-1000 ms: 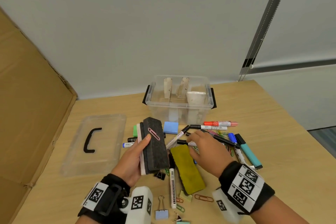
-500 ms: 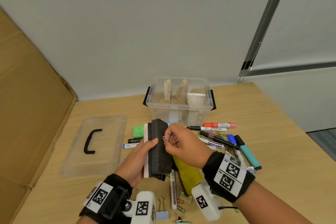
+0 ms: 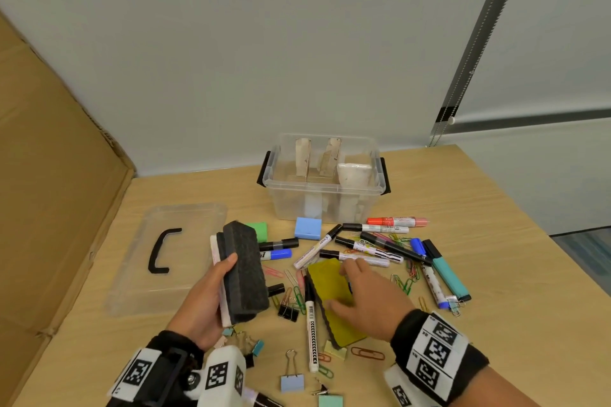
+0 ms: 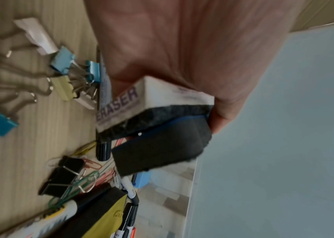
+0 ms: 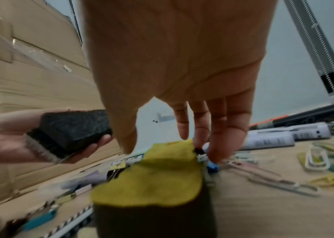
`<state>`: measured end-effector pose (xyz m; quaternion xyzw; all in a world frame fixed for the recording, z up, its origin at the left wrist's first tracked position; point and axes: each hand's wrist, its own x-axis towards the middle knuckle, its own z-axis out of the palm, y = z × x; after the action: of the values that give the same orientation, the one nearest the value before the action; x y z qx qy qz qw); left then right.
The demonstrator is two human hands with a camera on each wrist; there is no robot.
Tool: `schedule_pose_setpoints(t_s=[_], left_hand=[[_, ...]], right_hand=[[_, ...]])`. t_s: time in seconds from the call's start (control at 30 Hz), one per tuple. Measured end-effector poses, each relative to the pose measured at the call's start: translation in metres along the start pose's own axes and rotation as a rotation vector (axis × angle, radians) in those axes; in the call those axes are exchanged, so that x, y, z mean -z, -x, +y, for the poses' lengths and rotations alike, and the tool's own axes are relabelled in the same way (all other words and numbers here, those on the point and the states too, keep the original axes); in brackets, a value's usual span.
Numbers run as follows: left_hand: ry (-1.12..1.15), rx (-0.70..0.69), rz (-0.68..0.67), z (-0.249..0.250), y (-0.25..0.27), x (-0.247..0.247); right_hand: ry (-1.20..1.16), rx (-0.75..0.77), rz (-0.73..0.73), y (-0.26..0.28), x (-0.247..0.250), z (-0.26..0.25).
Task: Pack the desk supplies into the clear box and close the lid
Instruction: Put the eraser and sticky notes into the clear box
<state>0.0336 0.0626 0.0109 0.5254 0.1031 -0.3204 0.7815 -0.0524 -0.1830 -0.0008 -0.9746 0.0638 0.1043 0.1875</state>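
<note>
Head view: left hand clamps two erasers; right hand, fingers spread, reaches for yellow eraser; grasping it seems next.

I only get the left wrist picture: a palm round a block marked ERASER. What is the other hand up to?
Observer: The right hand is spread over a yellow-faced eraser lying on the table. Its fingers are straight and hold nothing.
Operator: And where is the box all this goes into?
Observer: The clear box stands open at the far side of the table.
Operator: So where is its lid?
Observer: The lid lies flat on the table, left of the box, with its black handle facing up.
</note>
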Motion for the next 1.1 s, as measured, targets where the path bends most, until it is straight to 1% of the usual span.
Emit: schedule_pose_setpoints(t_s=[0.07, 0.1, 0.2, 0.33, 0.4, 0.53, 0.7, 0.77, 0.93, 1.03, 1.1], left_hand=[[0.014, 0.008, 0.005, 0.0, 0.0, 0.003], [0.017, 0.008, 0.006, 0.0, 0.0, 0.004], [0.016, 0.006, -0.002, 0.0, 0.002, 0.005], [0.013, -0.006, -0.011, 0.001, 0.005, 0.004], [0.006, -0.005, -0.006, 0.001, 0.004, 0.004], [-0.023, -0.008, -0.008, 0.001, 0.002, 0.002], [-0.119, -0.065, 0.01, 0.0, 0.001, -0.01], [-0.157, -0.06, 0.019, -0.001, 0.001, -0.015], [-0.175, -0.065, 0.043, -0.001, -0.002, -0.027], [-0.199, -0.081, 0.06, 0.001, -0.002, -0.039], [-0.197, -0.098, 0.069, 0.002, 0.0, -0.048]], right_hand=[[0.04, -0.026, -0.09, 0.003, -0.009, -0.004], [0.055, -0.032, -0.113, 0.003, -0.011, -0.004], [0.028, -0.037, -0.155, 0.003, -0.007, -0.004], [-0.075, -0.058, -0.199, 0.002, 0.014, 0.006], [-0.141, -0.067, -0.166, 0.002, 0.028, 0.013], [-0.404, -0.053, -0.073, 0.0, 0.05, 0.022], [-0.63, -0.096, 0.079, 0.0, 0.067, 0.036], [-0.669, -0.089, 0.132, 0.001, 0.073, 0.04], [-0.673, -0.003, 0.182, -0.003, 0.088, 0.046], [-0.707, 0.013, 0.229, -0.012, 0.097, 0.044], [-0.702, 0.069, 0.22, -0.018, 0.103, 0.037]])
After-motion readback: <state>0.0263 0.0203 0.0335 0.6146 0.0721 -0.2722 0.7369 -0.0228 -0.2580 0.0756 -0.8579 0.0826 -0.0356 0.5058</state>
